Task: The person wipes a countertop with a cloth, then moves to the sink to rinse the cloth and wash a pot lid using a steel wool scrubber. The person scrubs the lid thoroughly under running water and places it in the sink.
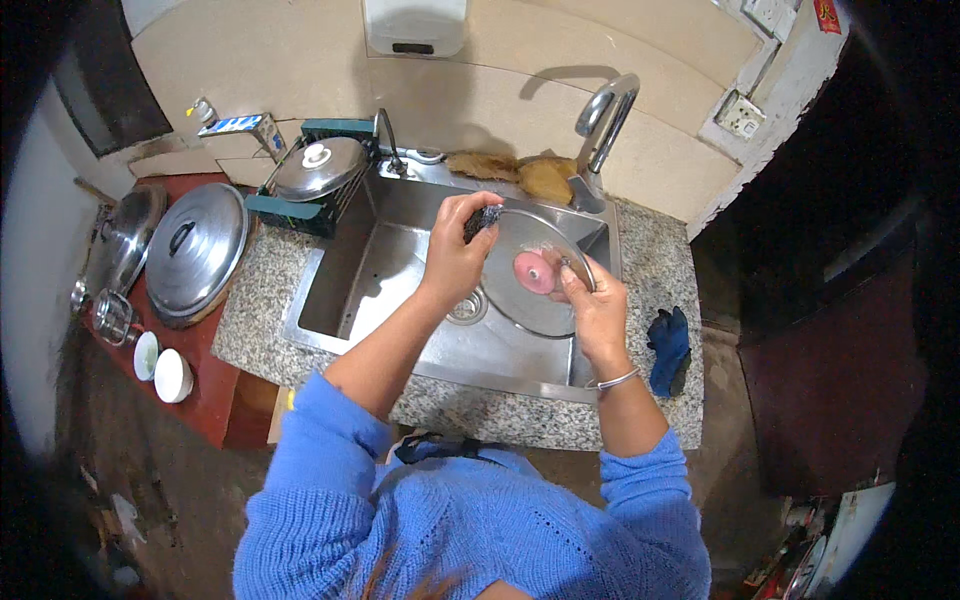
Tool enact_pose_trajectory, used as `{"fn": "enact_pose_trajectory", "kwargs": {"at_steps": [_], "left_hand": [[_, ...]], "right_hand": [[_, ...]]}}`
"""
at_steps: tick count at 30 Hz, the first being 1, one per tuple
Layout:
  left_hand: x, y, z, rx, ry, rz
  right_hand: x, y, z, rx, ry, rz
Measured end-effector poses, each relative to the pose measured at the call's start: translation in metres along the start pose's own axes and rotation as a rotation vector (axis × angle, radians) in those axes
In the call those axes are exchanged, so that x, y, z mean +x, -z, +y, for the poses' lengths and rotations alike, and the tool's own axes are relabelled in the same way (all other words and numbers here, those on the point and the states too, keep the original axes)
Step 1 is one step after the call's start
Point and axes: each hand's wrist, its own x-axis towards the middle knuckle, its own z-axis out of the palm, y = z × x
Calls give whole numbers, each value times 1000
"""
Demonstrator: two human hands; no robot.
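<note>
Over the stainless steel sink (397, 259), my right hand (602, 313) grips a round clear glass lid (517, 315) by its right edge, the thumb on the near face. The lid is tilted, with a metal rim and a pink disc (534, 272) near its middle. Pinched between the thumb and fingers of my left hand (456, 244) is a dark, shiny scouring pad (482, 220), close to the lid's upper left rim. Whether the pad touches the glass I cannot tell. Beneath the lid's left edge shows the sink drain (469, 307).
A chrome faucet (611, 112) rises behind the sink, beside brown cloth-like pads (517, 171). A green rack (289, 214) holds a metal lid (319, 169). Blue gloves (667, 349) lie on the granite counter (652, 262). Large pot lids (196, 251) and white bowls (173, 375) occupy the red table.
</note>
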Motion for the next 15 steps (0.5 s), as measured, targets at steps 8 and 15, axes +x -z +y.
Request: {"fn": "enact_pose_trajectory", "kwargs": {"at_steps": [8, 15], "left_hand": [[9, 20, 28, 259, -699, -263], [5, 48, -30, -7, -64, 22]], "right_hand": [[0, -59, 3, -152, 28, 101], [-13, -81, -19, -9, -30, 274]]}}
